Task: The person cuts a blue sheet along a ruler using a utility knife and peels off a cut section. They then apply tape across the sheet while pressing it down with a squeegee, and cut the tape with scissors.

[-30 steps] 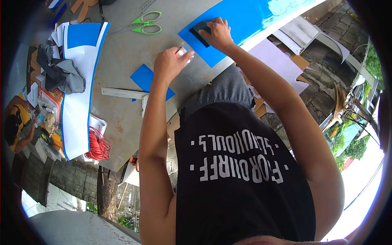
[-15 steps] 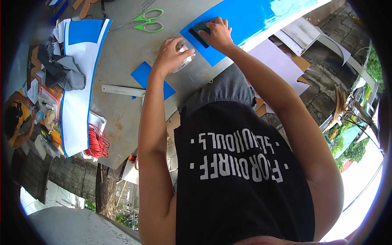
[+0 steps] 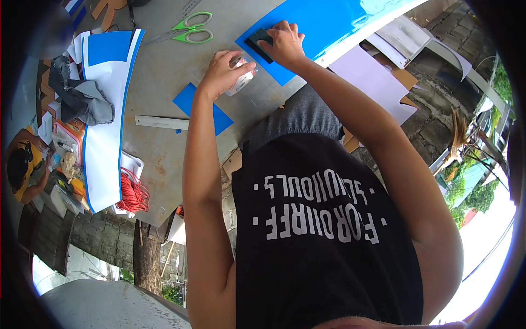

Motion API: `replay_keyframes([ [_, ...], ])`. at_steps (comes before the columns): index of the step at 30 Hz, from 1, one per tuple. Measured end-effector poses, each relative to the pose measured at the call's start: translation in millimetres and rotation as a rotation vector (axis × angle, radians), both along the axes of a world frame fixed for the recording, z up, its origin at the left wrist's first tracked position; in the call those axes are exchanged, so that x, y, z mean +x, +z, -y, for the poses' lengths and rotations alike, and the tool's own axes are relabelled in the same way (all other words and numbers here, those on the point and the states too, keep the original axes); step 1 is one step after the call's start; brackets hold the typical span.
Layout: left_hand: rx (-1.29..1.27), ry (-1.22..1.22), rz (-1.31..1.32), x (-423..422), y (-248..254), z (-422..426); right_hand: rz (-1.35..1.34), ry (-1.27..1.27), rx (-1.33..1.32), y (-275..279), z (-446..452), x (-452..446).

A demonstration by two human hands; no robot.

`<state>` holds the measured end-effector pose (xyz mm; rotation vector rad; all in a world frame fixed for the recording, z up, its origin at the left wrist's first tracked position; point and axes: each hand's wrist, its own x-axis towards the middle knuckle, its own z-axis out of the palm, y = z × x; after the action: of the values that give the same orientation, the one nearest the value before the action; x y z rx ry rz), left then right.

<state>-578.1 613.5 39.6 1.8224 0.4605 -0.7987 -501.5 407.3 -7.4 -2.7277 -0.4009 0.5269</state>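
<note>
My left hand curls round a clear cylinder with white printing above the metal table; whether it is a tape roll or a small container I cannot tell. My right hand grips a dark green squeegee with a black edge, which rests on the near left end of a glossy blue sheet. Under my left wrist lies a small blue piece, partly covered by my forearm. Beside it a metal ruler touches the arm's outline.
Green-handled scissors lie beyond my left hand. A long white panel with blue edges carries a grey cloth. Red cord sits at the table's edge. Another person is at far left.
The cylinder in my left hand has turned slightly, showing more of its printed side. My right hand stays on the squeegee at the same place on the sheet. The view has shifted a little.
</note>
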Motion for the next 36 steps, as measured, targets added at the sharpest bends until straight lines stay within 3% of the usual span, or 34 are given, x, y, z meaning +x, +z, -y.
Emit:
replay_keyframes([
  [18, -0.020, -0.004, -0.029, 2, -3, 0, 0.026, 0.001, 0.019, 6, -5, -6],
  [26, 0.022, -0.014, -0.037, 4, 4, 3, -0.102, -0.037, 0.110, 2, 5, 6],
  [32, -0.003, 0.009, -0.033, 3, 1, 1, 0.079, -0.080, 0.015, -8, 51, 63],
  [36, -0.009, 0.009, -0.036, 3, 1, 2, 0.058, -0.107, -0.110, -3, 65, 85],
])
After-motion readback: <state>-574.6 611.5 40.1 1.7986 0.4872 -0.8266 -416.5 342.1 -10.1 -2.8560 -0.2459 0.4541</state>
